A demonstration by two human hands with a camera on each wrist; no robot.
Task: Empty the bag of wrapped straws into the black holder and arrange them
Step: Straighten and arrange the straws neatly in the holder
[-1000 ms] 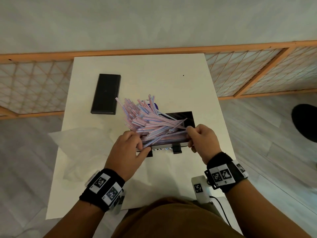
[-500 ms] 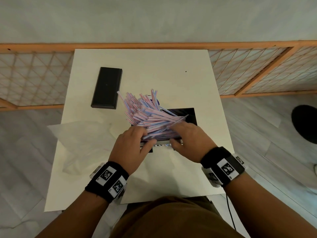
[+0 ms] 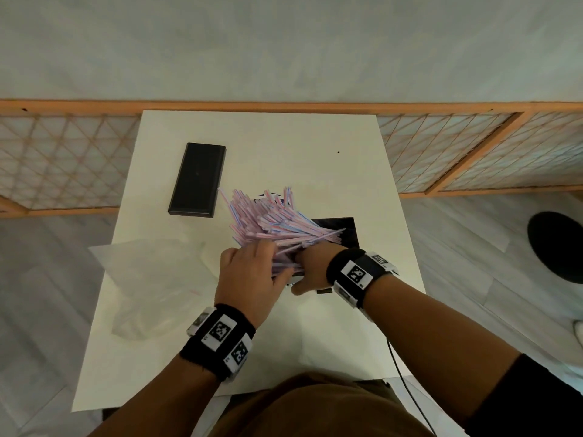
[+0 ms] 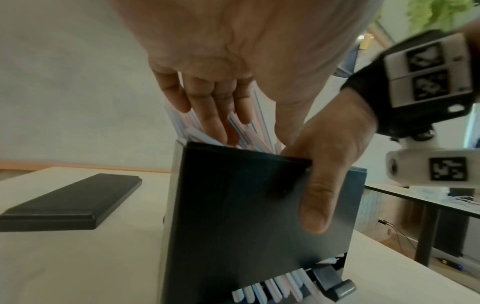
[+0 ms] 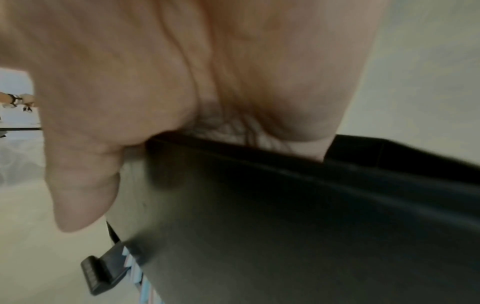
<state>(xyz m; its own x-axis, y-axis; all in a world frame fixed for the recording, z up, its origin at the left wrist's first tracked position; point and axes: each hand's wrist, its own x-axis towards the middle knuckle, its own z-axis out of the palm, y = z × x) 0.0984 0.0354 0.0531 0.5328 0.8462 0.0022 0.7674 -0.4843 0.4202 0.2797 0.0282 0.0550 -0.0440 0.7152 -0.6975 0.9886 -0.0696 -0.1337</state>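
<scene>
1. The left hand (image 3: pixel 249 275) rests on the bundle of pink-and-blue paper-wrapped straws (image 3: pixel 271 220). In the left wrist view its fingers (image 4: pixel 207 107) reach straight down among the straws, uncurled and closed round nothing.
2. The right hand (image 3: pixel 310 268) grips the tall black rectangular plastic holder (image 4: pixel 246 216) at its upper right corner. The thumb lies flat down the near face; the remaining fingers pass over the top rim and are hidden inside, beside the left fingers.
3. The straws stand in the open top of the holder, directly under both hands. They lean and fan away from the grip toward the far left, their tips well above the rim.
4. Below the right thumb, at the foot of the near face, a row of straw ends shows in a slot beside a black lever.
5. The holder stands on the white table (image 3: pixel 284 146).
6. The crumpled clear plastic bag (image 3: pixel 151 279) lies flat on the table to the left of the left hand, apart from the holder.
7. A flat black rectangular lid (image 3: pixel 198 179) lies beyond the left hand, to the far left, apart from the straw tips.
</scene>
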